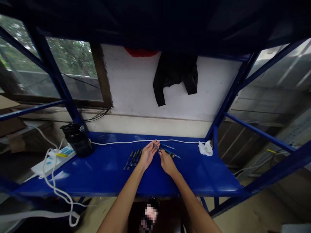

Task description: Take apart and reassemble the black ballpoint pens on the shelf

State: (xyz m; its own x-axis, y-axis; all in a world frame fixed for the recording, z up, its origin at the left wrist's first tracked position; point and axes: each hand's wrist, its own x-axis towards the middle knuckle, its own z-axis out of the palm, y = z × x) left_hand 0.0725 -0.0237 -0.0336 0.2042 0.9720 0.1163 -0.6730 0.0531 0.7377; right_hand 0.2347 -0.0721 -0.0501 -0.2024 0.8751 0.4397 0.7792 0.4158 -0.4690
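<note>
Window, far left (pixel 73 71): brown frame, greenery outside. Power strip (pixel 40 166): white with blue sockets and a yellow label, set slantwise at the left end of the blue shelf (pixel 102 176), whose top is smooth and glossy. Thick white cord (pixel 53 181): looped over the strip and hanging past the shelf's front edge. Left post (pixel 54 72): blue metal, part of the rack, standing before the window. Black container (pixel 77 142): beside the strip, near the rear edge. Thin white cord (pixel 121 142): stretched along the back of the shelf. Row of pens (pixel 132 159): dark, laid side by side at a slant, just left of the hands. Wall (pixel 128 90): white, with a cream band below. Red item (pixel 141 52): high on the wall, partly hidden by the dark upper shelf (pixel 155 22). Left hand (pixel 146 156): palm turned up, fingers extended, the held pen (pixel 156 146) against it; whether it grips cannot be told. Right hand (pixel 167 161): fingers closed on that pen's near end, above the shelf. Loose pens (pixel 168 146): some blue, behind and right of the right hand. Black cloth (pixel 177 72): hanging against the wall. Crumpled white tissue (pixel 206 148): right rear corner. Right post (pixel 233 92): blue, slanting in view. Panels (pixel 264 97): grey, ribbed, far right.
</note>
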